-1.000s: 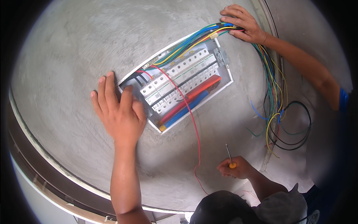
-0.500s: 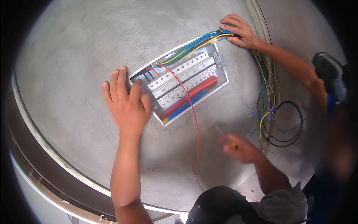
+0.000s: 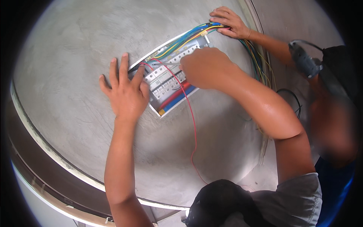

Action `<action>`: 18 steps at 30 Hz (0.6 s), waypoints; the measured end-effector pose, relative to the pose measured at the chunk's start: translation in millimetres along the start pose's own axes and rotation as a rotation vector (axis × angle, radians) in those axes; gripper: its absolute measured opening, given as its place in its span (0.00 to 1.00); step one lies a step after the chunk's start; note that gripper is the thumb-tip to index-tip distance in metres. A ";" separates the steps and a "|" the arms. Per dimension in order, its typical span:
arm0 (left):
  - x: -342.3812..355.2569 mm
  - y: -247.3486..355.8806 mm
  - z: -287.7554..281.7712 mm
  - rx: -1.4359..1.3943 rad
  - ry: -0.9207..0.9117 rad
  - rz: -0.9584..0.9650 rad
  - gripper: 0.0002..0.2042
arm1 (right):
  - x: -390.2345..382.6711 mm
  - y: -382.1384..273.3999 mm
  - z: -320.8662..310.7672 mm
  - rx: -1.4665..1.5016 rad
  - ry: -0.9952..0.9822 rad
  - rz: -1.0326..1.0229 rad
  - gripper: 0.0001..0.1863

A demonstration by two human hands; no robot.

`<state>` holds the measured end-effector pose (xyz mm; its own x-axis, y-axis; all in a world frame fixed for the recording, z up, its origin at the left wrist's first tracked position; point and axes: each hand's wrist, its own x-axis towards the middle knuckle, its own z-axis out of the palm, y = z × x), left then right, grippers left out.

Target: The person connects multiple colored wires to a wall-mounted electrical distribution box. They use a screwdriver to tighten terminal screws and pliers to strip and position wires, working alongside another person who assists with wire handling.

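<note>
My left hand [image 3: 126, 92] rests with spread fingers at the left end of the open white electrical box [image 3: 162, 113], one finger over its upper-left wiring. The box holds white breakers [image 3: 157, 77]; a red and blue tool [image 3: 174, 99] lies inside along the lower side. A capped co-worker's right hand [image 3: 204, 66] reaches over the box with a screwdriver [image 3: 168, 64], its tip near the short red wires at upper left. A long red wire [image 3: 194, 134] hangs out of the box. My right hand is not in view.
Another co-worker's hand [image 3: 234, 26] grips a bundle of coloured wires [image 3: 196, 30] at the box's upper right; a black device [image 3: 304, 60] shows beside that arm. The capped head [image 3: 215, 200] fills the lower middle. The round grey concrete surface [image 3: 64, 87] has a dark band along its lower-left edge.
The capped co-worker's right hand and screwdriver have risen from below the box onto it. My left hand's index finger reaches higher. The black device has appeared at the right.
</note>
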<state>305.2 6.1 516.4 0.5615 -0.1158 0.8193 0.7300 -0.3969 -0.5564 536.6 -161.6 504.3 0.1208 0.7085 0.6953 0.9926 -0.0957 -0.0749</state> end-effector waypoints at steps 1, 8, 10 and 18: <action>-0.2 -0.2 0.6 0.007 -0.006 0.001 0.22 | 3.4 -3.3 -0.5 -0.040 0.007 -0.004 0.12; -0.8 -0.9 -0.5 0.034 -0.076 0.000 0.24 | 33.9 -13.1 -9.2 -0.177 -0.029 -0.122 0.14; 0.0 -1.0 -2.1 0.029 -0.090 -0.004 0.24 | 38.5 -10.4 -10.8 -0.165 -0.016 -0.103 0.14; 1.8 1.1 -3.6 -0.018 -0.093 -0.022 0.24 | 41.7 9.1 1.7 -0.133 -0.001 -0.139 0.27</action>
<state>305.6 2.2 517.8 0.5794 -0.0221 0.8148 0.7363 -0.4145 -0.5348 550.7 -131.7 531.4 -0.0174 0.7220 0.6916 0.9892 -0.0881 0.1168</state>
